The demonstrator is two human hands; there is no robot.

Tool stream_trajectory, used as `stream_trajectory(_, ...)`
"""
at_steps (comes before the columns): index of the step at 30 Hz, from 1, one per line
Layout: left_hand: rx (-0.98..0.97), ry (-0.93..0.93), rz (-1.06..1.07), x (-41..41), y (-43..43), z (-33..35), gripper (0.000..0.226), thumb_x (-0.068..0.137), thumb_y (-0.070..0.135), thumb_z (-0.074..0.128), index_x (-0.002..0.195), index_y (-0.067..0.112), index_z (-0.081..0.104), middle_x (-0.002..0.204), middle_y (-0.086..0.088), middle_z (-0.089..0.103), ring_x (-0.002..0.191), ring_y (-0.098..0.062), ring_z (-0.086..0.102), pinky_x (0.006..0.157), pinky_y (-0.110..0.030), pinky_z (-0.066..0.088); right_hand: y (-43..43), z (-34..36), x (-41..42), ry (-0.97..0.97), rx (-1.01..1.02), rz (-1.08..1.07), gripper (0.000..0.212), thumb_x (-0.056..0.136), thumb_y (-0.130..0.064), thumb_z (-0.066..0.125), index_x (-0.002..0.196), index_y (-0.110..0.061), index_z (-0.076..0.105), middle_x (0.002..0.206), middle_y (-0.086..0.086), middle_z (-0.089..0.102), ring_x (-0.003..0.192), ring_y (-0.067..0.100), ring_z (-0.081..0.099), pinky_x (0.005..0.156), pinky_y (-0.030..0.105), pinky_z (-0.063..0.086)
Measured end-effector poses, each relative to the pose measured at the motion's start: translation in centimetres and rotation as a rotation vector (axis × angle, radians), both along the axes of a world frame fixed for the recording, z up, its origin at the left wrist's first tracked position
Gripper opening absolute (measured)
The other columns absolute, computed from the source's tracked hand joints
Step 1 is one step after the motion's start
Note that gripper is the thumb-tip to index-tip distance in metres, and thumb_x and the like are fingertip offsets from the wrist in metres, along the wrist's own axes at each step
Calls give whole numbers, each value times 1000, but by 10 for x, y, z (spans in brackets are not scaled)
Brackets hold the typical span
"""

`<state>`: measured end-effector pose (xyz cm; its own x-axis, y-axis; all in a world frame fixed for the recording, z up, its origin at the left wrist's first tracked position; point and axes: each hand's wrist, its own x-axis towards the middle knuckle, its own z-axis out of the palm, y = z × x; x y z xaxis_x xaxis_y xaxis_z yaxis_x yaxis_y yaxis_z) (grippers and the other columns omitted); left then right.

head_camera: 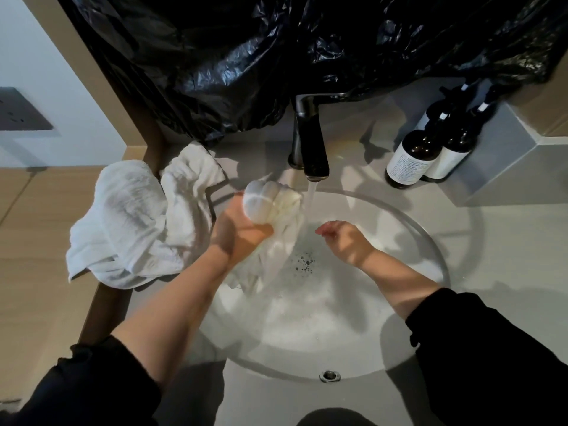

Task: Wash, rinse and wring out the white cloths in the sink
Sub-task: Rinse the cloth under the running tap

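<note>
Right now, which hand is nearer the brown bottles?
Right. The right hand is down-left of the brown bottles; the left hand, gripping a white cloth, is farther left.

Left hand [242,232] grips a bunched white cloth [270,201] over the round sink [307,336], the wad just beside the water stream [311,195] from the black faucet [312,149] and its tail hanging into the basin. Right hand [347,241] hovers over the basin, fingers relaxed, holding nothing; bubbles [304,264] sit below it, probably around the drain. More white cloths [132,222] are piled on the counter left of the sink, two dark labelled bottles [412,158] stand at right, and black plastic sheeting [276,41] hangs behind.
</note>
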<state>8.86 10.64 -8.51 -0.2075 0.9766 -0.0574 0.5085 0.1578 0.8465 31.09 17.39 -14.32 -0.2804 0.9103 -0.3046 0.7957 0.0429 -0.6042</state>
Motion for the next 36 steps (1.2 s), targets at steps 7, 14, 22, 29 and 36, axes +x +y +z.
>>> stream_trajectory(7, -14, 100, -33, -4, 5, -1, 65, 66, 21, 78, 124, 13, 52, 98, 5, 56, 93, -20, 59, 79, -28, 51, -20, -33, -22, -588, -152, 487, 28, 96, -9, 43, 110, -1, 65, 124, 15, 60, 118, 32, 55, 102, 34, 42)
stream_trajectory(14, -8, 168, -44, -17, 5, -10, 62, 70, 16, 82, 123, 3, 53, 108, -10, 61, 98, -27, 60, 88, -38, 53, -24, -42, -33, -546, -90, 331, 36, 97, 2, 40, 131, -1, 51, 133, 14, 55, 121, 28, 54, 103, 32, 42)
stream_trajectory(22, -79, 115, -50, -18, 6, -6, 66, 65, 25, 81, 121, 1, 55, 106, -8, 61, 96, -26, 60, 84, -33, 52, -21, -48, -35, -461, -83, 309, 45, 95, 7, 39, 137, -6, 48, 142, 10, 49, 132, 25, 45, 110, 29, 35)
stream_trajectory(29, -109, 119, -50, -18, 5, -7, 57, 74, 12, 79, 124, 2, 54, 100, 3, 54, 96, -18, 56, 71, -6, 38, -19, -52, -37, -316, -146, 206, 36, 100, -5, 39, 131, -8, 56, 137, 10, 53, 128, 25, 48, 107, 26, 32)
stream_trajectory(36, -105, 133, -68, -16, 3, -2, 82, 56, 54, 67, 122, 7, 55, 107, -2, 61, 99, -21, 60, 89, -35, 52, -15, -54, -36, -368, -41, 337, 33, 102, -17, 40, 125, -5, 60, 128, 14, 59, 118, 29, 55, 104, 33, 41)
